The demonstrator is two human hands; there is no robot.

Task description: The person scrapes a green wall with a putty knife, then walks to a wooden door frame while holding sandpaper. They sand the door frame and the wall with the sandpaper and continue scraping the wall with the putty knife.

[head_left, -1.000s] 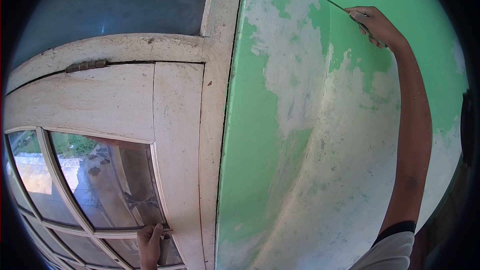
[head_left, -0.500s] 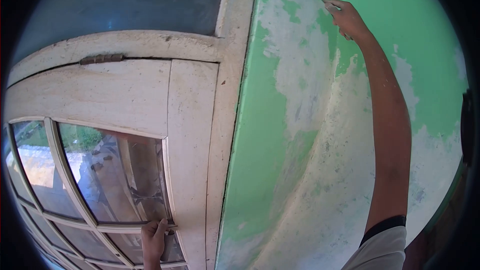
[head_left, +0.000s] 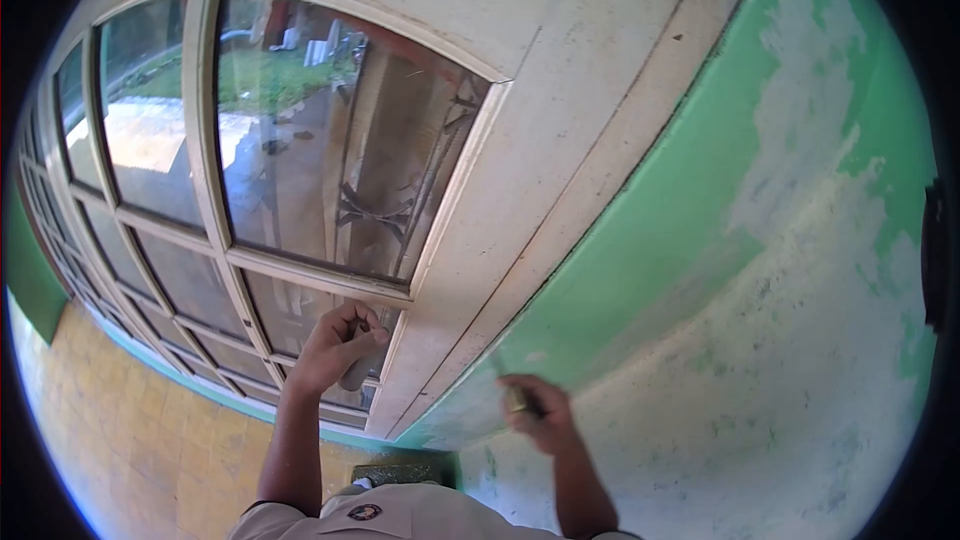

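My right hand (head_left: 540,414) is low in front of the wall, its fingers wrapped round the handle of a scraper (head_left: 518,400); the thin blade points up and is smeared by motion. My left hand (head_left: 345,345) is at the lower right panes of the white glazed door (head_left: 560,120), its fingers curled by the frame. Whether it holds anything is hidden. Beside the door, the green wall (head_left: 620,240) shows bare whitish patches (head_left: 740,370) where no green covers it.
Yellowish floor tiles (head_left: 150,440) lie at the lower left. A dark speckled object (head_left: 400,470) stands on the floor just in front of my body. A dark thing (head_left: 935,255) shows at the right edge.
My right hand has come down from high on the wall with the scraper. The view has tilted down, bringing the floor and my shirt into sight. My left hand stays by the door panes.
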